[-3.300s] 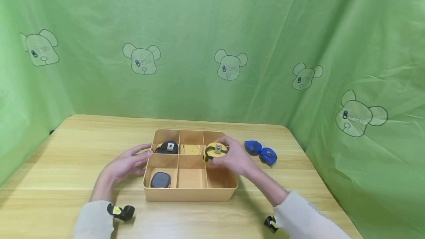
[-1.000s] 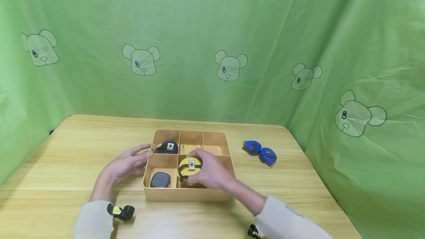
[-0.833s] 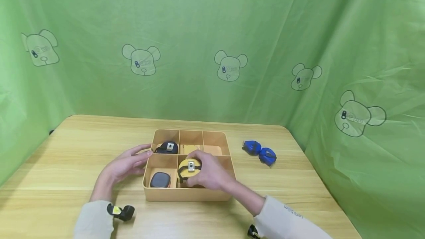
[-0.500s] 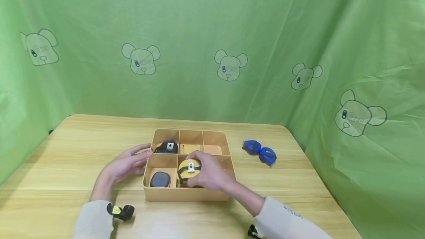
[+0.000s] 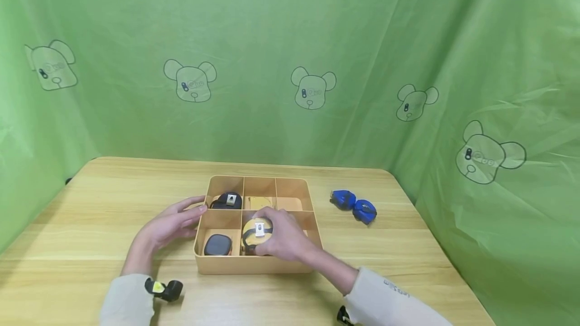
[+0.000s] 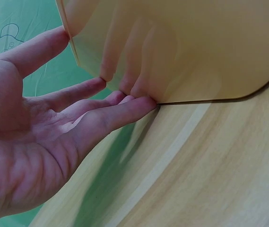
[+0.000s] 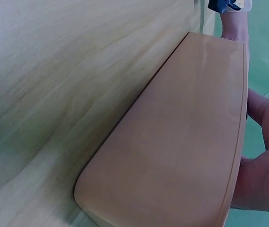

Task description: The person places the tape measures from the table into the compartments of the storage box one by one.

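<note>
We grip the yellow tape measure [image 5: 258, 240] with our right hand [image 5: 285, 235] in the near middle compartment [image 5: 247, 214] of the box [image 5: 213, 264], its clip [image 5: 260, 229] facing up, longer from twelve to six o'clock. A divider [image 5: 241, 221] sits close at nine. Our left hand [image 5: 174, 221], fingers spread, touches the box's nine o'clock side. Surface [image 5: 323, 230] separates the box from two blue tape measures [image 5: 364, 211] at two.

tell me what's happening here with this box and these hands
A person's right hand grips what looks like a yellow tape measure at the front middle compartment of a tan divided box. The left hand touches the box's left side. A black item sits in the back left compartment, a dark grey item in the front left, and another yellow item in the back middle. Two blue items lie on the table, right of the box.
</note>
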`<state>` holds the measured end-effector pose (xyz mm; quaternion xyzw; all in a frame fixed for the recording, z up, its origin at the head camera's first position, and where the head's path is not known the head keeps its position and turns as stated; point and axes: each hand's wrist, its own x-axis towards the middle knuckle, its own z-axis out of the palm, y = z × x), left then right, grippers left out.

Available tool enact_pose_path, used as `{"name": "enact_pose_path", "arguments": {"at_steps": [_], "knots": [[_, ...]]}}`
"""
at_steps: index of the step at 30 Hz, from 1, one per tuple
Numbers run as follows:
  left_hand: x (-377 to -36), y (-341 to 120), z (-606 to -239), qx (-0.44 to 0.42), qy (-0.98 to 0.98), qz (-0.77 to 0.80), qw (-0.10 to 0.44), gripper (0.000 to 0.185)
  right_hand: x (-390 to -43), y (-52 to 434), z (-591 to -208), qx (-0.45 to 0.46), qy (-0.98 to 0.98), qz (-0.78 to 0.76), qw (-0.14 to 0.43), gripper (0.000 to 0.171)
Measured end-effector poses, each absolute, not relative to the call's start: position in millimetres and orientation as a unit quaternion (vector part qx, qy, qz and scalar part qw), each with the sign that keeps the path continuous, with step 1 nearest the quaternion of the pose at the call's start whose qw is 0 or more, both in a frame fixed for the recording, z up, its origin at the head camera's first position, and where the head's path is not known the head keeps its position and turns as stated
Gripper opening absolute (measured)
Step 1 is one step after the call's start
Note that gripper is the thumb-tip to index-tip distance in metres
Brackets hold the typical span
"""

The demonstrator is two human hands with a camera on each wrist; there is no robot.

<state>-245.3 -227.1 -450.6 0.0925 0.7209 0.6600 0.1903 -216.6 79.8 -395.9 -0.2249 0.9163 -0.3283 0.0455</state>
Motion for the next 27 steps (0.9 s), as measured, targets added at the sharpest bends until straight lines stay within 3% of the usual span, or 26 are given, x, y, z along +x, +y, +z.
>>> {"name": "enact_pose_path", "arguments": {"at_steps": [27], "knots": [[-246.0, -227.2, -451.7, 0.094, 0.714, 0.667, 0.190, 0.075, -216.1, 79.7, -395.4, -0.218, 0.913, -0.341, 0.061, 0.057]]}}
